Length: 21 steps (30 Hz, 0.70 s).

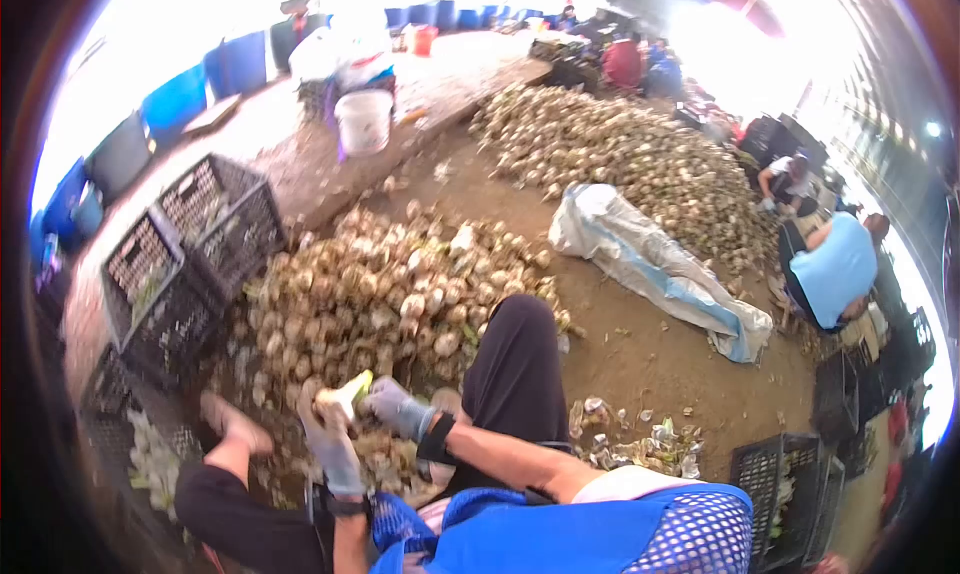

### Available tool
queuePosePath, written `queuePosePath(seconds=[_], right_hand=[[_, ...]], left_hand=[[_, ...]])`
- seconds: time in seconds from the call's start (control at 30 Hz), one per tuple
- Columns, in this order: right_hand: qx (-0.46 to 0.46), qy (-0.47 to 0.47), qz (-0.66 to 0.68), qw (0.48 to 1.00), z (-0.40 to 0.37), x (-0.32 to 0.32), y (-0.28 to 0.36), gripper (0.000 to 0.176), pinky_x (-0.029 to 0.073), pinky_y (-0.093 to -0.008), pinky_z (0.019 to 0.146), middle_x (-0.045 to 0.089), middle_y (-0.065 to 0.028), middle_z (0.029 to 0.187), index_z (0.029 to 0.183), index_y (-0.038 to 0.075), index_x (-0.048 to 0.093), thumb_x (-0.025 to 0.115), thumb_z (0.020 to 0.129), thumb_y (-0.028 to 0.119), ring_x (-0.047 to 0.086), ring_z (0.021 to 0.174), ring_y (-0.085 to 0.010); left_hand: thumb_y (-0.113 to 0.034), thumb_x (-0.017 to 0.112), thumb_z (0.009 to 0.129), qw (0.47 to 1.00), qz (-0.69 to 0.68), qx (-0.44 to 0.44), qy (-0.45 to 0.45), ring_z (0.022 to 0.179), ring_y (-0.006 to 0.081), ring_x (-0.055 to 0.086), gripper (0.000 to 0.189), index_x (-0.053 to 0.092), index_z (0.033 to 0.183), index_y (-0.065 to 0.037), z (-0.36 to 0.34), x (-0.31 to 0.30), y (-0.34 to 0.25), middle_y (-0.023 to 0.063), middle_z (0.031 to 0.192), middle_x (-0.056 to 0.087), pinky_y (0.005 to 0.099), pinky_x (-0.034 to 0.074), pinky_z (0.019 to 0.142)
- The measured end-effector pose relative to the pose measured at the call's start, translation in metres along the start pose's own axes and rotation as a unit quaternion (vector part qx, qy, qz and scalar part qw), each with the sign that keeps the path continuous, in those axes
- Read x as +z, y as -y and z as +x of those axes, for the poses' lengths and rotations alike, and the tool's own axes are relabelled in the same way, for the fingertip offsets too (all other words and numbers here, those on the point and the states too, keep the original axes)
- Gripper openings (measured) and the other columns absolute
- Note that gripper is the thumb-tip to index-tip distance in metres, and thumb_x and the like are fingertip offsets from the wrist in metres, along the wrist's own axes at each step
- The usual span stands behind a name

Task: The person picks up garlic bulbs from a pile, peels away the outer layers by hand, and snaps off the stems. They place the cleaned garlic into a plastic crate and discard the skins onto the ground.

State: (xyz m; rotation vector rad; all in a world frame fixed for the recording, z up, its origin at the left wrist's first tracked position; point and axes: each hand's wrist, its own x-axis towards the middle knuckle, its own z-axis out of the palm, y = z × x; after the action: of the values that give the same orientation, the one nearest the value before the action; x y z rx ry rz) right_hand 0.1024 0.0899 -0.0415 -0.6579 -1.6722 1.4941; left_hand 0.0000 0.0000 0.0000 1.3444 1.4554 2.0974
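Observation:
In a gray glove, my left hand (pixel 330 439) is closed round a pale bulb-like vegetable (pixel 343 398) with a green end. My right hand (pixel 397 410), gloved too, is curled right beside that green end; whatever lies inside its fingers is hidden. Just beyond both hands spreads a heap of brownish-white bulbs (pixel 390 294), some with green tips. Pale scraps lie on the ground under my hands.
Black crates (pixel 225 219) stand at the left, another crate (pixel 785 494) at the lower right. A whitish-blue sack (pixel 650 264) lies before a larger bulb heap (pixel 620 159). Peelings (pixel 650 444) sit by my knee. A white bucket (pixel 363 124) stands behind; a person in blue (pixel 835 269) bends at right.

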Motion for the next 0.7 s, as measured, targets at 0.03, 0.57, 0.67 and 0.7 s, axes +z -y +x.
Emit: queuePosePath(seconds=[0.03, 0.57, 0.67, 0.7], right_hand=[[0.020, 0.024, 0.008, 0.999, -0.020, 0.016, -0.009, 0.011, 0.046, -0.0257, 0.062, 0.064, -0.0025, 0.073, 0.080, -0.001, 0.065, 0.059, 0.072, 0.004, 0.054, 0.070, -0.0092], [0.247, 0.137, 0.075, 0.956, -0.171, -0.011, -0.015, 0.017, 0.047, -0.0245, 0.066, 0.065, -0.0058, 0.078, 0.083, -0.005, 0.065, 0.053, 0.072, -0.001, 0.058, 0.069, -0.0111], [0.214, 0.112, 0.066, 0.968, -0.169, -0.011, -0.012, 0.020, 0.047, -0.0249, 0.066, 0.064, -0.0056, 0.078, 0.088, -0.005, 0.064, 0.052, 0.071, -0.003, 0.058, 0.070, -0.0113], [0.201, 0.137, 0.019, 0.970, -0.170, -0.014, -0.011, 0.022, 0.047, -0.0247, 0.066, 0.064, -0.0053, 0.079, 0.090, -0.004, 0.064, 0.051, 0.071, -0.004, 0.058, 0.070, -0.0113]], left_hand=[[-0.033, 0.046, 0.091, 0.999, 0.017, -0.018, -0.020, 0.082, 0.0186, 0.056, 0.035, 0.055, 0.106, -0.003, -0.024, -0.016, -0.002, 0.0086, 0.099, 0.057, 0.0340, 0.049, 0.080], [-0.022, 0.067, 0.078, 0.952, -0.075, -0.292, 0.051, 0.097, 0.0168, 0.047, 0.032, 0.059, 0.103, -0.004, -0.177, -0.018, 0.029, 0.0048, 0.096, 0.055, 0.0297, 0.039, 0.085], [-0.028, 0.070, 0.074, 0.971, 0.118, -0.158, 0.132, 0.095, 0.0186, 0.046, 0.033, 0.062, 0.096, -0.005, -0.167, -0.024, 0.031, 0.0052, 0.093, 0.055, 0.0293, 0.038, 0.084], [-0.031, 0.071, 0.073, 0.959, 0.194, -0.127, 0.165, 0.093, 0.0193, 0.047, 0.034, 0.064, 0.093, -0.005, -0.165, -0.029, 0.026, 0.0054, 0.091, 0.056, 0.0286, 0.038, 0.083]])
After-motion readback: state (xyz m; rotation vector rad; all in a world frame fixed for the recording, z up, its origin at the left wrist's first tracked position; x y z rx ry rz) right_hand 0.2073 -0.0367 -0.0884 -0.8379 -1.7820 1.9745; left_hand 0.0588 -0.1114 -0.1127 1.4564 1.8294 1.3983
